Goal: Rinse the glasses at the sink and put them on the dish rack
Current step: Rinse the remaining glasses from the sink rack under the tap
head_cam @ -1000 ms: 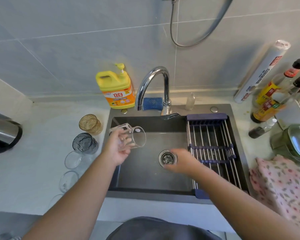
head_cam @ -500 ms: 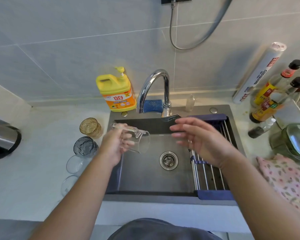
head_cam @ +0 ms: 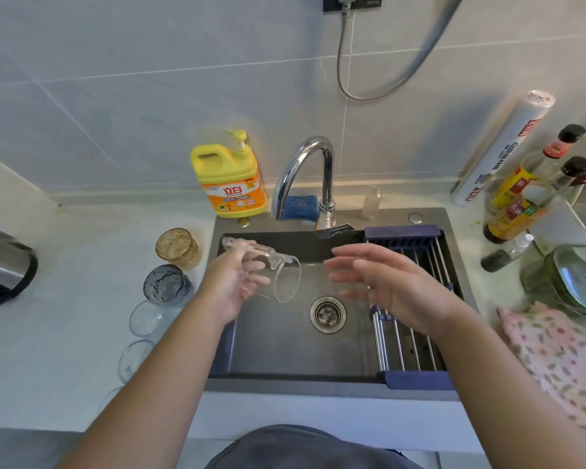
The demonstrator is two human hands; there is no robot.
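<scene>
My left hand (head_cam: 232, 282) grips a clear glass mug (head_cam: 278, 274) on its side over the left part of the dark sink (head_cam: 285, 336), its mouth facing right. Just right of the mug's rim, my right hand (head_cam: 383, 282) hovers with fingers straight and spread, holding nothing. The metal dish rack (head_cam: 410, 340) spans the sink's right side with nothing on it. On the counter to the left stand an amber glass (head_cam: 177, 247), a dark blue glass (head_cam: 167, 288) and clear glasses (head_cam: 146, 316). The chrome tap (head_cam: 305, 174) shows no water.
A yellow detergent bottle (head_cam: 229, 177) and a blue sponge (head_cam: 300, 206) sit behind the sink. A kettle (head_cam: 0, 265) stands far left. Sauce bottles (head_cam: 518, 194), a wrap roll (head_cam: 501, 147), a glass bowl (head_cam: 569, 279) and a pink floral cloth (head_cam: 555, 360) crowd the right counter.
My right hand rose from near the drain to just beside the mug's mouth. My left hand lifted the mug slightly and turned it more onto its side.
</scene>
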